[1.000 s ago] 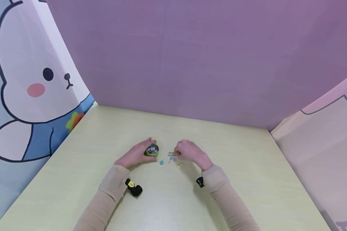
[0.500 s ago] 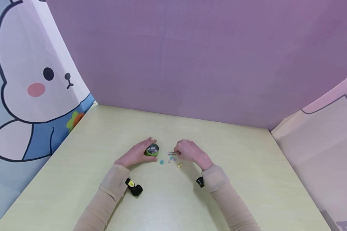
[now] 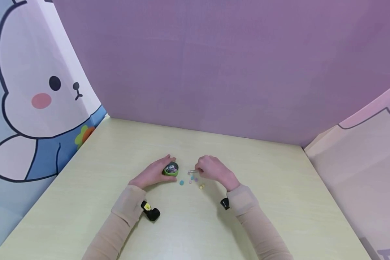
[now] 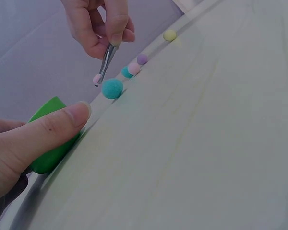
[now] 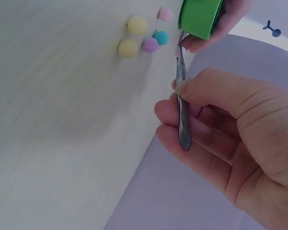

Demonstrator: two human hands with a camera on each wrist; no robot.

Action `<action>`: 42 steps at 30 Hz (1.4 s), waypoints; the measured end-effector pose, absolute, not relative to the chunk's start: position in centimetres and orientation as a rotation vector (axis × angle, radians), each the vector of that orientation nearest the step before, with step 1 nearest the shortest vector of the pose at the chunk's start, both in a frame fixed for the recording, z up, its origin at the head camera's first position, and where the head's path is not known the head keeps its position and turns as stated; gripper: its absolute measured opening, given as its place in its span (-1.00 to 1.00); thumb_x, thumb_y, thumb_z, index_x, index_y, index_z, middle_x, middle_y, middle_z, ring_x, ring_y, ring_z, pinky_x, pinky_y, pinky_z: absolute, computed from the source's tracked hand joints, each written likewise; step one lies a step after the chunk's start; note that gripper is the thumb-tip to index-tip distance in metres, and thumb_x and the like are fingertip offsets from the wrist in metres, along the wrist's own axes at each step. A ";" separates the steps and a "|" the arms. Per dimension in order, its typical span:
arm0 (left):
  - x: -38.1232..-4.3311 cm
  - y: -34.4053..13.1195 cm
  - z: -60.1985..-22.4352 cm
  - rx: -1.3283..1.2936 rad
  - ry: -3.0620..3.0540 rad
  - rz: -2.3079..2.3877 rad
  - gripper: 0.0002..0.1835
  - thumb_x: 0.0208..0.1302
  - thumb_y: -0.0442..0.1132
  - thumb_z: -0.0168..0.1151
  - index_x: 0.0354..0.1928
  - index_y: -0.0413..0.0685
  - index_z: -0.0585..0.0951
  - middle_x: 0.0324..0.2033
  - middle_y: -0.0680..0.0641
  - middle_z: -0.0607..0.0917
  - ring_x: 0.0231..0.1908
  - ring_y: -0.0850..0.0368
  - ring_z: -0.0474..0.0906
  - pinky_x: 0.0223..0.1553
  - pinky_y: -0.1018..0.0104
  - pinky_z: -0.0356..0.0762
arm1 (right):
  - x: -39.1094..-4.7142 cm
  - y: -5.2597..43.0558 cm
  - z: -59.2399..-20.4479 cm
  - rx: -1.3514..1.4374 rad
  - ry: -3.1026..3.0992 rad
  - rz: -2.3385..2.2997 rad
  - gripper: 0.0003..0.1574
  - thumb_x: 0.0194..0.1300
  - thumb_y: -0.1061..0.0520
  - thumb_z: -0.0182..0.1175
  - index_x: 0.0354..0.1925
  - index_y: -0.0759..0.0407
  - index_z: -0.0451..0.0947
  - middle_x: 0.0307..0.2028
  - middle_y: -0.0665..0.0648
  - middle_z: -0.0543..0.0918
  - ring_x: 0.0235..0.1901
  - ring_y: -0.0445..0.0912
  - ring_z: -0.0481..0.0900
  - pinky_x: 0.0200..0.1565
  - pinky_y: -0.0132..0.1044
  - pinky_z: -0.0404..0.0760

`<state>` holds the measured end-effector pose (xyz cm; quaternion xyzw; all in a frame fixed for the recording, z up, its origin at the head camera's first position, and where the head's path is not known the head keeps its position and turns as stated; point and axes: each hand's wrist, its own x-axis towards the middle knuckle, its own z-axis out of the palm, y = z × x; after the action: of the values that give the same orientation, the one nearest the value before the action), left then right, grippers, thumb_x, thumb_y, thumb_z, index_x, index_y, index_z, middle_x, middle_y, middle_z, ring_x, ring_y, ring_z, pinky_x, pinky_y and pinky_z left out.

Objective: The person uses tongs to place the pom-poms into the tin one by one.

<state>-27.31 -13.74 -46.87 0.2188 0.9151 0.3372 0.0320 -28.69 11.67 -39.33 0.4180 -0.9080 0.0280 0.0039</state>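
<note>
My left hand (image 3: 154, 172) holds a small green cup (image 3: 171, 174) upright on the table, thumb and fingers round its sides. Shiny metal lines the inside, with something pale and pinkish at the bottom. Metal tweezers (image 5: 182, 96) are pinched between the thumb and fingers of my right hand (image 3: 212, 169). At their tips is a pink pom-pom (image 4: 97, 79), just right of the cup in the head view. Below the tweezers lie a large teal pom-pom (image 4: 112, 88), a small teal one (image 5: 161, 37), a purple one (image 5: 150, 45), another pink one (image 5: 166, 14) and two yellow pom-poms (image 5: 137, 25).
The pale wooden table (image 3: 188, 227) is backed by a purple wall panel (image 3: 214, 72). A panel with a cartoon animal (image 3: 35, 72) stands on the left, a pale pink one (image 3: 360, 162) on the right. A black wrist camera (image 3: 152, 214) hangs under the left sleeve.
My right hand has risen slightly, and the tweezers have moved a little up and left with the pink pom-pom at their tips. The left hand and the cup have stayed still.
</note>
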 end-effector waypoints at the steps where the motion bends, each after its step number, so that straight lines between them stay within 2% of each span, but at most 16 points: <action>1: -27.3 -13.7 -46.9 0.670 2.815 1.040 -0.03 0.09 0.13 0.47 0.46 -0.14 0.28 0.48 -0.37 0.19 0.45 -0.33 0.21 0.43 -0.22 0.26 | -28.7 11.6 -39.3 1.311 -2.843 0.085 -0.63 0.01 0.52 0.12 -0.68 0.11 0.45 -0.61 -0.06 0.31 -0.54 -0.24 0.16 -0.52 -0.52 0.08; 9: -27.2 -13.6 -46.8 0.668 2.815 1.041 -0.03 0.09 0.14 0.46 0.46 -0.13 0.29 0.49 -0.35 0.20 0.46 -0.30 0.20 0.44 -0.20 0.25 | -28.7 11.4 -38.8 1.304 -2.842 0.079 -0.67 0.01 0.50 0.15 -0.64 0.12 0.54 -0.61 -0.05 0.37 -0.55 -0.24 0.18 -0.52 -0.53 0.11; 25: -27.1 -13.7 -46.8 0.654 2.800 1.062 -0.03 0.09 0.13 0.47 0.47 -0.12 0.28 0.49 -0.36 0.18 0.44 -0.32 0.23 0.42 -0.21 0.29 | -28.9 10.5 -38.0 1.343 -2.810 0.077 -0.63 0.01 0.50 0.15 -0.69 0.09 0.44 -0.63 -0.07 0.29 -0.56 -0.24 0.16 -0.53 -0.51 0.10; 35: -27.2 -13.8 -46.8 0.649 2.811 1.037 -0.03 0.10 0.15 0.46 0.47 -0.10 0.29 0.50 -0.34 0.18 0.45 -0.31 0.23 0.41 -0.19 0.31 | -29.0 9.8 -37.6 1.341 -2.806 0.039 -0.71 0.05 0.47 0.17 -0.58 0.14 0.60 -0.59 -0.03 0.46 -0.55 -0.24 0.23 -0.51 -0.53 0.18; 42: -27.4 -13.7 -46.9 0.631 2.794 1.048 -0.03 0.09 0.15 0.46 0.48 -0.07 0.27 0.51 -0.31 0.16 0.47 -0.29 0.20 0.43 -0.19 0.27 | -29.1 9.1 -37.2 1.363 -2.789 0.039 -0.68 0.04 0.48 0.14 -0.63 0.11 0.52 -0.60 -0.06 0.36 -0.54 -0.23 0.19 -0.51 -0.51 0.14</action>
<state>-27.39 -13.67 -46.95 0.2065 0.9152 0.3431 0.0457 -29.08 9.14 -37.16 0.4389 -0.8983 0.0125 0.0184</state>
